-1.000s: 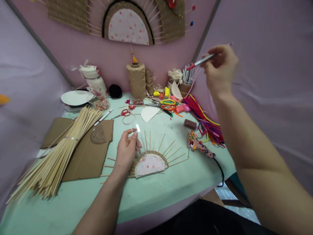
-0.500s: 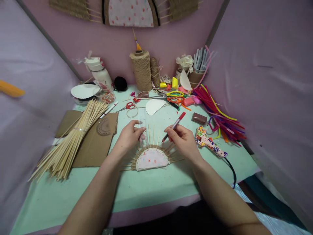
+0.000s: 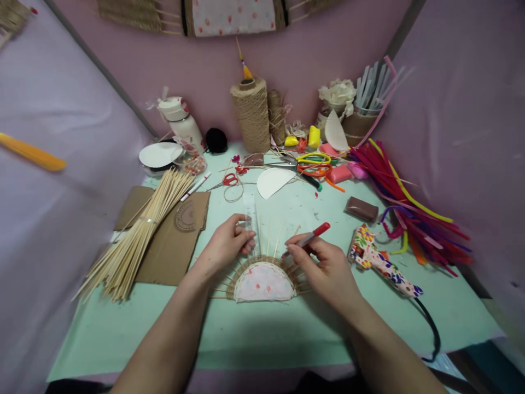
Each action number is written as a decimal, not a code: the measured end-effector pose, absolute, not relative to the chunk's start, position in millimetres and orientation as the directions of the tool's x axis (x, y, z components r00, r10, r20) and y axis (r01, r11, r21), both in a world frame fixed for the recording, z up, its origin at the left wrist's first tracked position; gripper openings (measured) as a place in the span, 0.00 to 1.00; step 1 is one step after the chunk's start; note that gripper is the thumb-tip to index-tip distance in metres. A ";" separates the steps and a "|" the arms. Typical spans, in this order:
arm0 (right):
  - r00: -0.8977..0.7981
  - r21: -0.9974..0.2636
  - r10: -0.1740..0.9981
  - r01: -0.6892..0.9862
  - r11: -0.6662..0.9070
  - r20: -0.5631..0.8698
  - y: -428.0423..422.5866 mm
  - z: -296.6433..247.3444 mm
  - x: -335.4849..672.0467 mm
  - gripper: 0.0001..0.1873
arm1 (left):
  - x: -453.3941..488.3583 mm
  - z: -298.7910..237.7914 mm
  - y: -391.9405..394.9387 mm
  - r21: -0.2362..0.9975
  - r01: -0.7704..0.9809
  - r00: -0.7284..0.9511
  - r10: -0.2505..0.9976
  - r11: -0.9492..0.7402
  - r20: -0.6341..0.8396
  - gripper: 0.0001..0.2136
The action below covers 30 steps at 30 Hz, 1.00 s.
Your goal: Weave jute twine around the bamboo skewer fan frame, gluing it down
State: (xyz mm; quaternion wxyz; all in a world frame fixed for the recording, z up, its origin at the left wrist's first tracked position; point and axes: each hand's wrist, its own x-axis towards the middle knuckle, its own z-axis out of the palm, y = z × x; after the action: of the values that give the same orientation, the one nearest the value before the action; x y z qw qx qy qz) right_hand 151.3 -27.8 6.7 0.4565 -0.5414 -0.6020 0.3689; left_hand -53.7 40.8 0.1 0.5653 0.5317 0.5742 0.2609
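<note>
A clear ruler (image 3: 249, 205) stands lengthwise away from me, and my left hand (image 3: 232, 241) pinches its edge. My right hand (image 3: 318, 260) grips a red-capped marker (image 3: 312, 234), its tip pointing down and left near the sticks. Between the hands lies a half-round craft piece (image 3: 266, 282) with spotted white fabric and a twine-wrapped curved rim. Thin wooden sticks (image 3: 269, 241) fan out from that rim; the ruler's lower end reaches it beside one of them. Some sticks on the right are hidden behind my right hand.
On the left, a bundle of wooden sticks (image 3: 139, 241) rests on cardboard (image 3: 176, 257) beside a protractor (image 3: 186, 216). A patterned glue gun (image 3: 381, 260) lies right, below pipe cleaners (image 3: 414, 213). Scissors (image 3: 225, 180), a white paper piece (image 3: 273, 181) and a twine spool (image 3: 250, 117) stretch across the back.
The view has shifted, so everything sits differently in the picture. My right hand has brought the marker lower and closer to the craft piece's rim. My left hand stays on the ruler.
</note>
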 end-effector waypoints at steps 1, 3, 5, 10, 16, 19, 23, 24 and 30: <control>-0.003 -0.934 0.989 0.327 0.144 0.151 -27.8 6.7 151.1 0.11 | -53.2 -0.3 40.4 0.900 0.316 0.208 0.904 0.299 -0.373 0.16; -0.022 -0.924 0.987 0.351 0.154 0.157 -28.1 6.7 150.6 0.10 | -52.1 -0.8 39.3 0.901 0.326 0.206 0.908 0.288 -0.365 0.16; -0.040 -0.912 0.985 0.373 0.171 0.169 -28.6 7.1 150.2 0.09 | -51.5 -1.0 38.1 0.901 0.347 0.190 0.921 0.262 -0.340 0.17; -0.042 -0.905 0.984 0.389 0.173 0.170 -29.0 6.7 150.5 0.08 | -52.6 -3.8 37.1 0.887 0.408 0.184 0.932 0.217 -0.312 0.20; -0.133 -0.915 0.987 0.380 0.133 0.089 -33.0 3.3 151.7 0.09 | -53.2 -10.6 37.5 0.885 0.420 0.194 0.933 0.200 -0.303 0.23; -0.221 -0.854 0.965 0.466 0.231 0.140 -37.2 5.5 152.6 0.06 | -52.9 -11.5 37.4 0.887 0.421 0.201 0.933 0.193 -0.298 0.22; -0.411 -0.746 0.900 0.553 0.371 0.142 -39.7 8.6 155.6 0.10 | -51.7 -10.9 36.9 0.892 0.416 0.197 0.941 0.174 -0.276 0.20; -0.446 -0.737 0.886 0.556 0.385 0.127 -39.7 9.0 156.3 0.13 | -51.4 -10.8 36.7 0.892 0.420 0.194 0.944 0.167 -0.268 0.19; -0.554 -0.673 0.832 0.599 0.434 0.043 -46.1 11.9 155.5 0.30 | -51.4 -11.2 35.4 0.887 0.441 0.203 0.947 0.137 -0.248 0.17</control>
State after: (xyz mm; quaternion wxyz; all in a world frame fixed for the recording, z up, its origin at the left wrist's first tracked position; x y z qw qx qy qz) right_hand 155.5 -46.1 11.9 0.1881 -0.4333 -0.8255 0.3088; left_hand -51.4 35.4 -11.2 0.4874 0.6034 0.5754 0.2595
